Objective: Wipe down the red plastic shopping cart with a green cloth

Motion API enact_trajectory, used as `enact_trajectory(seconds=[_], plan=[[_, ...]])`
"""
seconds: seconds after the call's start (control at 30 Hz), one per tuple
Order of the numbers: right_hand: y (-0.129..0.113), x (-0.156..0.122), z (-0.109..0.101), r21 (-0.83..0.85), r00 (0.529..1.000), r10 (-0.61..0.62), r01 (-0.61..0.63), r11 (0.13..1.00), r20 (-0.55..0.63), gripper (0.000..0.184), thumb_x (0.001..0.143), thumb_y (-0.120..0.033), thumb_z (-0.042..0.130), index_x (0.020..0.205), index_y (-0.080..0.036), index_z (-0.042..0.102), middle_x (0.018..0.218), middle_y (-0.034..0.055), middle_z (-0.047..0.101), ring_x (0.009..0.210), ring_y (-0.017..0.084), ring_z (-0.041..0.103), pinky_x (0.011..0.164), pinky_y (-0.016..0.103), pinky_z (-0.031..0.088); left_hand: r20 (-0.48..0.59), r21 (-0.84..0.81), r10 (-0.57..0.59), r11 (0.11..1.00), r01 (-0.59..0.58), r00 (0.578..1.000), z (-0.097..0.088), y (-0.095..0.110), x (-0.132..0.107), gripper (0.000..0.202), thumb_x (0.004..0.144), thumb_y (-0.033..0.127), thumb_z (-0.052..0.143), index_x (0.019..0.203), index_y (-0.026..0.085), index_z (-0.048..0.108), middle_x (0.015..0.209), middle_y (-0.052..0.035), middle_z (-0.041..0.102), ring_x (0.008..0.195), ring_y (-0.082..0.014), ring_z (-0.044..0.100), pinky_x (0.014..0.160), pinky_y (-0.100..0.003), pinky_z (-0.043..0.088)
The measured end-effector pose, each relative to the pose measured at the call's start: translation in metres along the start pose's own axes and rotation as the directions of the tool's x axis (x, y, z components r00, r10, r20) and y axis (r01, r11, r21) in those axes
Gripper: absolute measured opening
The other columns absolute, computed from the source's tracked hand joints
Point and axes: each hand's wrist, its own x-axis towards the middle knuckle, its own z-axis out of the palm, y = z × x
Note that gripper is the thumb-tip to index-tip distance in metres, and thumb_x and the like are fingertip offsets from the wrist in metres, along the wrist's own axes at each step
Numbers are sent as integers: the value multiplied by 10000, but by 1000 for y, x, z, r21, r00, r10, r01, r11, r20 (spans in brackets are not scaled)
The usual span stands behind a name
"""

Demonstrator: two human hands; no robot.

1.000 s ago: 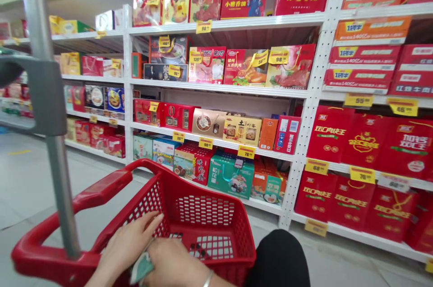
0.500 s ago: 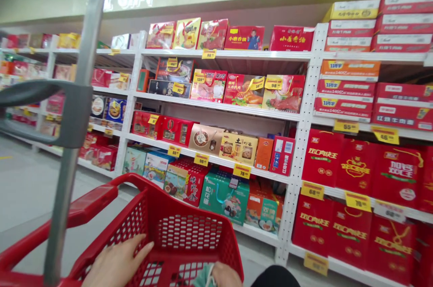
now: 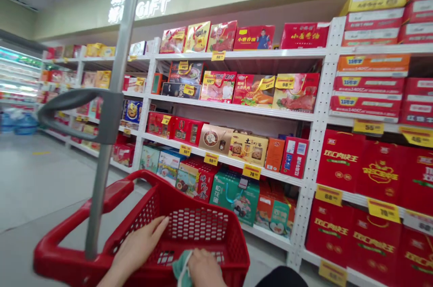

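Note:
A red plastic shopping basket (image 3: 233,257) with perforated walls stands low in front of me, its inside partly hidden by my hands. My left hand (image 3: 144,242) reaches over its left side with the fingers stretched out and nothing seen in them. Whether it rests on the rim I cannot tell. My right hand (image 3: 204,265) is closed on a pale green cloth (image 3: 183,266) with a whitish edge, over the near side of the basket. A metal pole (image 3: 101,187) rises at the basket's left and carries a grey handle (image 3: 77,94).
White shelves (image 3: 237,109) filled with gift boxes run along the far side. Red gift bags (image 3: 341,156) and stacked cartons (image 3: 368,70) stand on the right-hand rack. Grey floor (image 3: 40,183) stretches to the left, with wrapped blue bottles (image 3: 25,123) farther back.
The view has swung left, so shelves, pole and basket sit farther right. Both hands show higher in the picture, and more of the green cloth is visible at my right hand.

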Motion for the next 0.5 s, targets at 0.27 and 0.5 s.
enact_trajectory(seconds=[0.27,0.5], plan=[[-72,22,-49,155,980,-198,192,969,28,274,824,-136,620,1096,-160,644,1116,112,701,1008,217,653,853,283,470,56,74,-72,995,68,996,-7,28,-9,588,982,566,238,1274,294,671,1318,-34,704,1239,-256,640,1036,-356,473],[39,-23,-40,101,998,-57,53,993,40,42,857,-163,623,887,-173,651,944,89,702,900,202,630,795,278,406,57,39,-39,999,36,998,-5,15,-5,645,985,598,221,1270,239,675,1327,-65,697,1234,-260,637,1033,-345,469]])
